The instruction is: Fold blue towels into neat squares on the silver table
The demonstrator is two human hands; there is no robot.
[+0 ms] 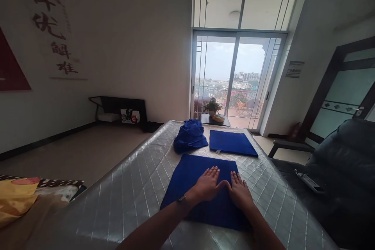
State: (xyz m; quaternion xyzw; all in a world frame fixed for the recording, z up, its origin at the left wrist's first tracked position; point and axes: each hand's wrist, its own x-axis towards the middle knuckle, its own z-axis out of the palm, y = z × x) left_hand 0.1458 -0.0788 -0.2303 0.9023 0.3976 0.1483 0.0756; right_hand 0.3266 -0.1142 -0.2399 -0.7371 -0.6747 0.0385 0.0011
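Both hands flat on a blue cloth on the quilted mattress.

Left hand (207, 185) and right hand (239, 190) lie palm-down, fingers spread wide, thumbs touching, holding nothing, pressing the near blue cloth (190, 181) spread flat mid-mattress (129, 187). Behind it, a folded blue cloth (231, 142) lies flat near the right edge; a bunched blue cloth pile (190, 136) sits just left of it, apart. Bare mattress to the left; dark sofa (342, 172) along the right edge. No containers visible.
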